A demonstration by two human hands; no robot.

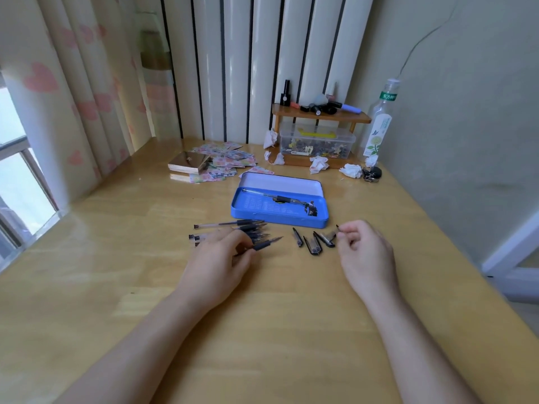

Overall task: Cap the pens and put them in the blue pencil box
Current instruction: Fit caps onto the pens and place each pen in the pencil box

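The blue pencil box [256, 213] lies open in the middle of the table, lid back, with one capped pen [280, 198] inside. In front of it, to the left, several uncapped pens [233, 224] lie in a bunch, tips pointing right. My left hand [218, 258] rests over the bunch and pinches the nearest pen [267, 243] by its black grip. Loose black caps [312, 244] lie to the right of the pens. My right hand [363, 246] pinches one cap [337, 228] between thumb and forefinger at the caps' right end.
At the back stand a wooden shelf [320, 116] with cosmetics, a clear plastic bin [318, 144] and a bottle [379, 123]. Crumpled tissues [319, 164], keys [372, 173], a small box [189, 164] and stickers [230, 158] lie behind the pencil box. A wall runs along the right.
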